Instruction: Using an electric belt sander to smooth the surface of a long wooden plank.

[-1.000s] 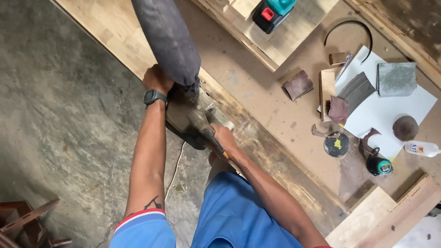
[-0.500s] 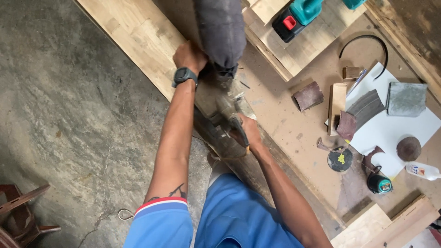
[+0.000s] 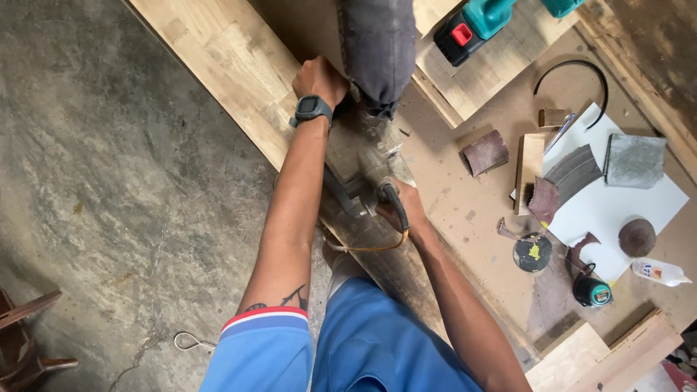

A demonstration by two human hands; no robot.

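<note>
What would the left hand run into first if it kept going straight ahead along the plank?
Probably the dark dust bag of the belt sander: the left hand grips the front knob right beside it. Depth is unclear; it may pass alongside onto bare plank.

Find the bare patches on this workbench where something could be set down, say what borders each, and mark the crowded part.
Bare brown benchtop lies between the belt sander, held by the left hand and right hand, and the sandpaper scrap. The pale plank beyond the left hand is bare. The white sheet at right is crowded with sandpaper pieces, discs and a bottle.
</note>
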